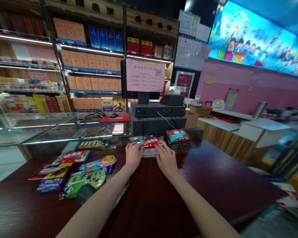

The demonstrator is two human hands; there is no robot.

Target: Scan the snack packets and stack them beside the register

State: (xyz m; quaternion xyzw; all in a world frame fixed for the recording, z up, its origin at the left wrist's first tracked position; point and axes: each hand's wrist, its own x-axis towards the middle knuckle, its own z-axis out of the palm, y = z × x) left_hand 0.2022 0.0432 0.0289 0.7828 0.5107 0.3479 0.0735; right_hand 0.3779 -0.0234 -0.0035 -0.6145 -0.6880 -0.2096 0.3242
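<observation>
Both my hands reach forward across a dark wooden counter (213, 178). My left hand (133, 155) and my right hand (166, 158) rest on either side of a short stack of flat red snack packs (152, 142), fingers curled against its near edge and sides. Just right of it stands a taller pile of red and green packs (177, 138). Neither hand lifts anything off the counter.
Colourful packs (72, 157) and panda-print packages (84, 180) lie scattered at the left. A cash register with a pink notice (145, 75) stands behind the stacks. A glass display case (39, 132) is at the left, with shelves of boxes behind it.
</observation>
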